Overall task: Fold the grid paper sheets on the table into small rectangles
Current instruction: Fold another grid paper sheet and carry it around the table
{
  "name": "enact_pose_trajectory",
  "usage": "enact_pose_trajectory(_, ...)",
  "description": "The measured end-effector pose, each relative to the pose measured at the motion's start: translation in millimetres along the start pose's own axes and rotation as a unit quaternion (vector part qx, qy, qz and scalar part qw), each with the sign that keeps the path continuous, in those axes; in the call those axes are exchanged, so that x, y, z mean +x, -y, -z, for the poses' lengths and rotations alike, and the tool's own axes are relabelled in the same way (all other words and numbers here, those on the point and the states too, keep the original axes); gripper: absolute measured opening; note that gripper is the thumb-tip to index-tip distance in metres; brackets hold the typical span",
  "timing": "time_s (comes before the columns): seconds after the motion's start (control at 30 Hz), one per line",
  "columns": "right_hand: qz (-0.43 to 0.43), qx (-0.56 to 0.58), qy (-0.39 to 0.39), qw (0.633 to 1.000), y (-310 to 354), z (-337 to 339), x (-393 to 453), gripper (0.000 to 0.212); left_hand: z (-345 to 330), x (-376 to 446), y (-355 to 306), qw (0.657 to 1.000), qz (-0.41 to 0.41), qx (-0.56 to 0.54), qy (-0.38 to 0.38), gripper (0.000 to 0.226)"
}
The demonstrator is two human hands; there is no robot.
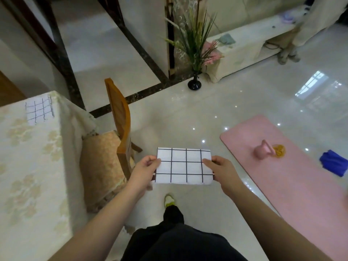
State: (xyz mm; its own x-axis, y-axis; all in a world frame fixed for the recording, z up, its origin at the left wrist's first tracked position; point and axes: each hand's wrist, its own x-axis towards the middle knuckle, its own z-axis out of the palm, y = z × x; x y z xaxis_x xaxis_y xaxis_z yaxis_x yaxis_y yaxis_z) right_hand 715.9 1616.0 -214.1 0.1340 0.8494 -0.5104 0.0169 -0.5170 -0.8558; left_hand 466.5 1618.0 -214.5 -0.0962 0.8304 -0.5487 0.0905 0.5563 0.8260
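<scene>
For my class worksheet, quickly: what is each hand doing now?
Left hand: pinches the folded white black-grid paper sheet at its left edge.
Right hand: pinches its right edge.

To my left stands the table [28, 166], covered with a pale flowered cloth [71, 117] that hangs over its corner. One folded grid sheet [38, 112] lies flat near the table's far edge. On the glossy floor [207, 113] to my right lies a pink mat [293, 185], carrying a pink kettlebell [262, 149], a small golden thing [280, 151] just beside it, and a blue cloth [334, 164].
</scene>
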Motion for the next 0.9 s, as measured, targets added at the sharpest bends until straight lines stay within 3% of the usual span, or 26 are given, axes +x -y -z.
enact_pose_trajectory(0.4, 0.001, -0.009, 0.039, 0.999, 101, -38, 133, 0.015, 24, 126, -89, 0.997, 0.007, -0.074, -0.011, 0.020)
enact_pose_trajectory(0.8, -0.002, -0.012, 0.066, 0.998, 179, -52, 291, 0.023, 3, 250, -188, 0.990, -0.014, -0.118, -0.070, 0.003)
enact_pose_trajectory(0.9, 0.006, -0.022, 0.090, 0.996, 212, -56, 339, 0.019, -3, 281, -215, 0.988, -0.004, -0.116, -0.102, 0.011)
